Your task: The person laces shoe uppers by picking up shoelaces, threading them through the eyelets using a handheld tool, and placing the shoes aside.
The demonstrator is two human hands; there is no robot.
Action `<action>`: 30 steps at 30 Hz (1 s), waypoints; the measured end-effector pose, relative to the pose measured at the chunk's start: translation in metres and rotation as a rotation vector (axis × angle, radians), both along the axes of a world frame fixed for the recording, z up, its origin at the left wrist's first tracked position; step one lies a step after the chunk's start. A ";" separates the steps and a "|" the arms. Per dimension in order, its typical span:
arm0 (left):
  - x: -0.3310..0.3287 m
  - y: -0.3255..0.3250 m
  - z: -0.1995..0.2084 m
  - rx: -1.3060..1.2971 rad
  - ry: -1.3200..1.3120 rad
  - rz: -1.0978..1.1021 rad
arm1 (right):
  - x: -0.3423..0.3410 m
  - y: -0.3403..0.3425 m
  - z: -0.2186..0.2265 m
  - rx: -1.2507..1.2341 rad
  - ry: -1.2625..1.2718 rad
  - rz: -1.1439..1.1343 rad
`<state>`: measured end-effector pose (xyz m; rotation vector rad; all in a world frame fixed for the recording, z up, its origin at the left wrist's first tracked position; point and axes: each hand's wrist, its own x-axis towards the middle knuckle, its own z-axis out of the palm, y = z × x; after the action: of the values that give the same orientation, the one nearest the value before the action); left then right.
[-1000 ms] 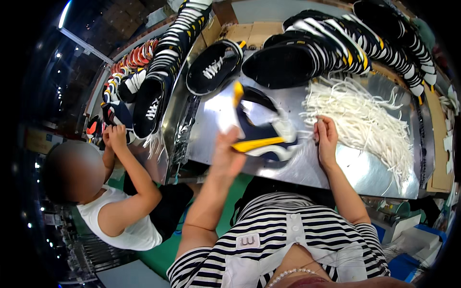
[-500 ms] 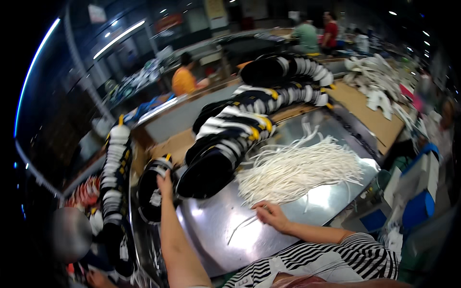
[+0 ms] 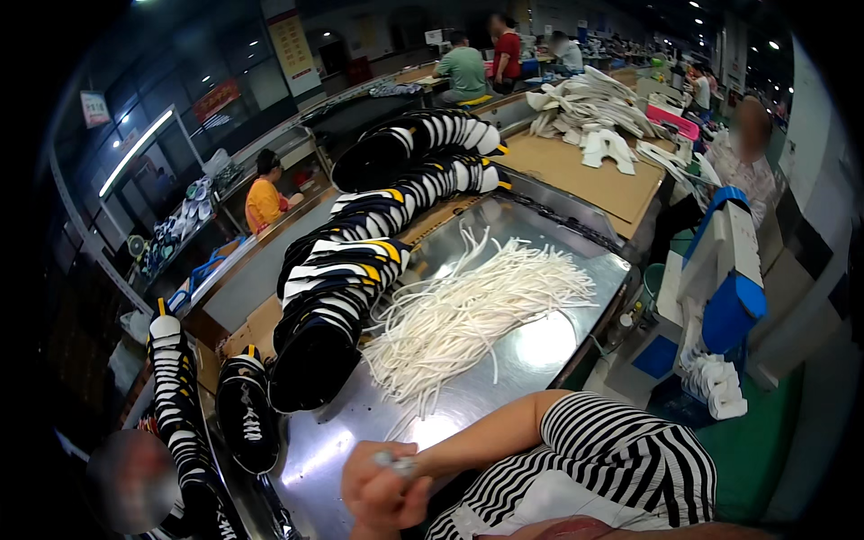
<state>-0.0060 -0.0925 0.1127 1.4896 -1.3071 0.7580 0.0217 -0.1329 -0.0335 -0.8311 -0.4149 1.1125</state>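
The right hand (image 3: 373,454) and left hand (image 3: 382,504) meet over the near edge of the metal tabletop (image 3: 315,495). Their fingers are curled and overlap around a small pale-grey thing (image 3: 396,464); it is blurred, and I cannot tell which of the 2 hands grips it. The striped sleeve (image 3: 630,450) hides part of the front edge of the table.

Just beyond the hands, a heap of white laces (image 3: 486,315) spreads across the metal. To its left, 3 rows of black-and-white shoe uppers curve away, each upper nested in the next; the nearest row (image 3: 328,315) ends in a wide black opening. Left of that opening is 1 black shoe with white lacing (image 3: 245,418), set apart, and farther left a long nested row (image 3: 175,396) runs beside a co-worker's blurred head (image 3: 135,481).

Past the far right edge, a cardboard sheet (image 3: 585,184) bears a pile of white pieces (image 3: 594,103), near a pink basket (image 3: 675,123) whose contents are too small to tell. A white-and-blue machine (image 3: 711,279) stands right of the table, with white pieces bunched low against it.
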 end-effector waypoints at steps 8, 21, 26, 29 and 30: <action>-0.040 -0.024 -0.024 0.392 0.268 -0.273 | -0.023 -0.049 0.021 0.045 -0.183 0.049; -0.061 -0.008 -0.009 0.081 1.019 -0.647 | -0.043 -0.139 0.079 0.046 -0.583 -0.035; -0.024 0.010 0.064 -0.179 0.637 -0.644 | -0.081 -0.238 0.177 -0.340 -0.834 -0.765; -0.036 0.010 0.115 -0.438 0.565 -0.584 | -0.117 -0.257 0.255 -0.158 -1.076 -1.172; -0.038 0.012 0.121 -0.458 0.535 -0.500 | -0.123 -0.258 0.274 -0.093 -1.208 -1.256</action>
<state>-0.0436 -0.0800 0.2336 0.8570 -0.9482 0.2693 -0.1017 -0.3910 0.2407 -1.4776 -0.6569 -0.6359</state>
